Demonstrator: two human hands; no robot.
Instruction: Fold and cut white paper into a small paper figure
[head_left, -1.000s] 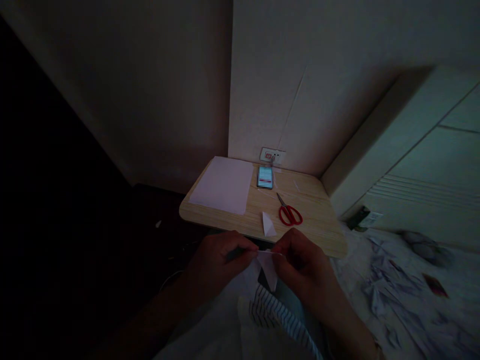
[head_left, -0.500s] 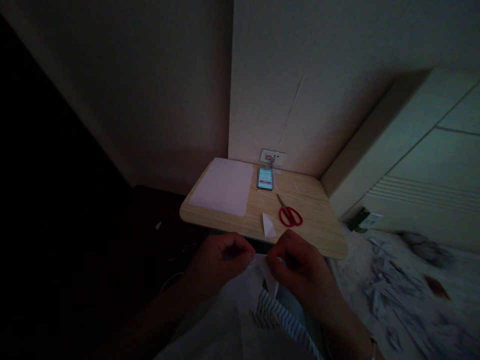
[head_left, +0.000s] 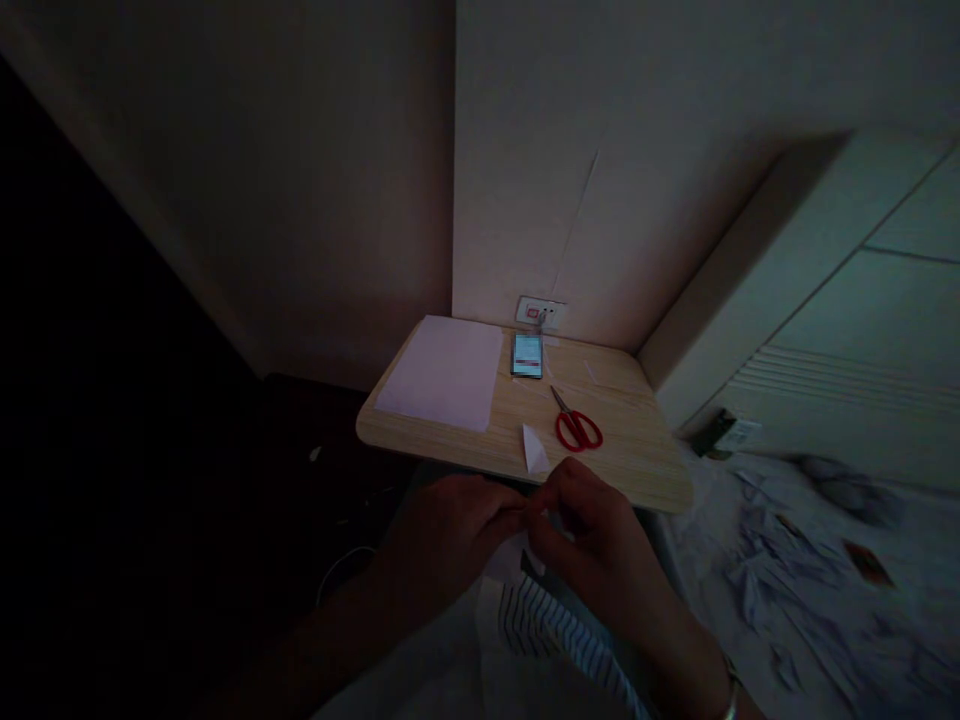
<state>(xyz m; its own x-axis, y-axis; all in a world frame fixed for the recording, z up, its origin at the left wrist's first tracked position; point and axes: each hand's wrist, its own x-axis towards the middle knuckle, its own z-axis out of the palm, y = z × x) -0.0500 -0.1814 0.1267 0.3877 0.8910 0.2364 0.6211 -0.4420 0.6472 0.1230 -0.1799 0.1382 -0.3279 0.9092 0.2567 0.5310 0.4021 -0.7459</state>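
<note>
Just in front of the table's near edge, my left hand (head_left: 469, 520) and my right hand (head_left: 581, 515) meet with their fingertips together. Both are closed on a white piece of paper (head_left: 508, 562), which shows below the fingers; its upper part is hidden by them. Beyond the hands, a small folded paper piece (head_left: 534, 450) lies at the table edge. Red-handled scissors (head_left: 576, 428) rest beside it, blades pointing away from me. Striped cloth (head_left: 551, 620) shows beneath the paper, over my lap.
On the wooden table (head_left: 637, 455) lie a stack of white paper (head_left: 442, 370), a lit phone (head_left: 527, 355) and thin paper strips. A wall socket (head_left: 541, 312) with a plug is behind. To the right, a bed (head_left: 705, 545) carries many paper scraps (head_left: 780, 580).
My left hand has moved right and turned over the paper, so the fingertips of both hands now meet. Less of the paper shows. The view has shifted slightly.
</note>
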